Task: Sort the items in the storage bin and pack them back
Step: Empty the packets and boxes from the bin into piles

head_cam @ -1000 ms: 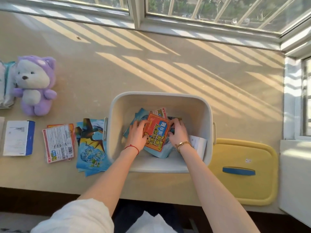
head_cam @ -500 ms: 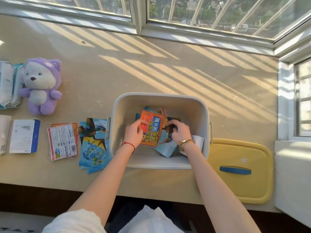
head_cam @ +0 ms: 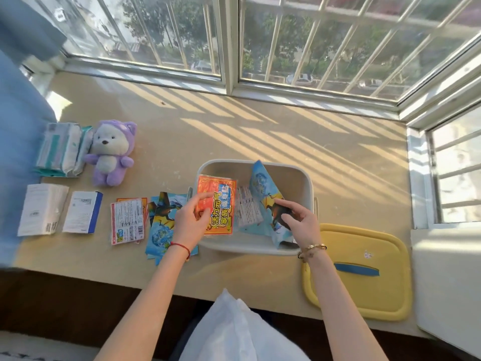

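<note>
The step in hand looks like emptying the storage bin [head_cam: 308,183] on the bench [head_cam: 286,142] — the left hand [head_cam: 188,225] pinches an orange packet [head_cam: 217,204] at the bin's left rim, while the right hand [head_cam: 299,221] grips a blue dragon-print sheet [head_cam: 263,188] lifted partly out of it. The next move seems to call for carrying each leftward to its like — an orange-and-white packet [head_cam: 127,221] and a stack of blue sheets [head_cam: 162,230] already lie beside the bin.

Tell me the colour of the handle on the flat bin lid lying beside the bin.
Blue handle on a yellow lid, head view.
</note>
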{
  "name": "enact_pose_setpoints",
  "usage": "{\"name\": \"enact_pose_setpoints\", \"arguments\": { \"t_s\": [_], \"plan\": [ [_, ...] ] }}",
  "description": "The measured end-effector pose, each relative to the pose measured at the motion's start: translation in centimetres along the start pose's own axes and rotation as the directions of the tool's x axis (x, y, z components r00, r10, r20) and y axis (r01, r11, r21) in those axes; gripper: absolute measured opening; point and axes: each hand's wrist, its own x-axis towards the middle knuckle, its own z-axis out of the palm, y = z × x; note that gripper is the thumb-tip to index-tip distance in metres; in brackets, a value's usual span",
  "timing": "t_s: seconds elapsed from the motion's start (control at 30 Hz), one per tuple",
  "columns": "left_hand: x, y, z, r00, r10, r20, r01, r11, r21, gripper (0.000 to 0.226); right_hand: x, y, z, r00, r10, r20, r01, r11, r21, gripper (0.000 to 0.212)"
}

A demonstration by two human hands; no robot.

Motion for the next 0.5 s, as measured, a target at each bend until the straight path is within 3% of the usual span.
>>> {"name": "enact_pose_setpoints", "arguments": {
  "t_s": [0.2, 0.5],
  "plan": [
    [-4.3, 1.1, -3.3, 0.997, 0.025, -0.073, -0.028, 0.999, -0.041, 0.035, -4.8, -2.6, -2.0, 0.991, -0.119, 0.058, 0.108, 0.981, 0.161, 0.046],
    [-9.5, 1.1, -6.7, 0.99, -0.005, -0.143, -0.019, 0.986, -0.165, 0.038, -8.4, -4.5, -2.1, 0.945, -0.256, 0.203, 0.225, 0.961, 0.163, 0.061]
  ]
}}
